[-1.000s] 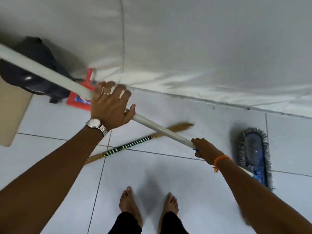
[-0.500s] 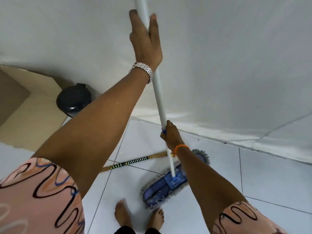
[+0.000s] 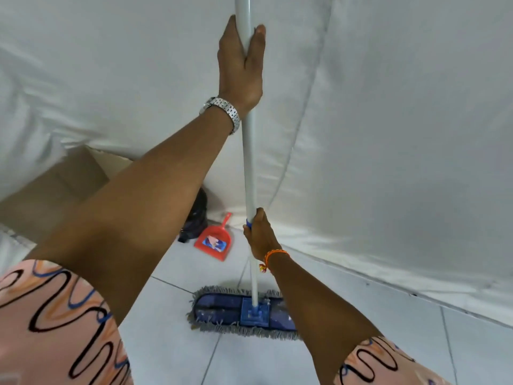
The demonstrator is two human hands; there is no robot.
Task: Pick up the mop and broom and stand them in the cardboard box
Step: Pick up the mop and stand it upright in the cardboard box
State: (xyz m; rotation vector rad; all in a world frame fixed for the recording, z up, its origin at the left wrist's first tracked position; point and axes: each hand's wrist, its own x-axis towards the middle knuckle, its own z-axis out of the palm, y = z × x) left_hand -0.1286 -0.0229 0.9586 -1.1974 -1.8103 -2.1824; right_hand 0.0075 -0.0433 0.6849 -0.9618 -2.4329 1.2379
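White sheeting [image 3: 402, 120] fills the top and right of the frame, meeting a pale tiled floor [image 3: 172, 343] along the lower half. From the head view, the mop [image 3: 249, 168] stands upright near the centre, its white pole running from the top edge down to a blue pad with a grey fringe low in the frame. The left hand [image 3: 241, 65], with a metal watch [image 3: 226, 112] at the wrist, is wrapped round the pole high up, fingers closed on it. The right hand [image 3: 259, 236], wearing an orange bracelet [image 3: 273, 255], is closed round the pole lower down at a blue collar, above the pad. The cardboard box [image 3: 50, 195] sits at mid left, largely behind the left forearm. A red dustpan [image 3: 215, 243] lies on the tiles just left of the pole, beside a dark object [image 3: 195, 218].

Half a second ago the pad was angled toward the bare feet; now it lies level across the frame, the dustpan has come into sight, and the broom and the feet are out of view.
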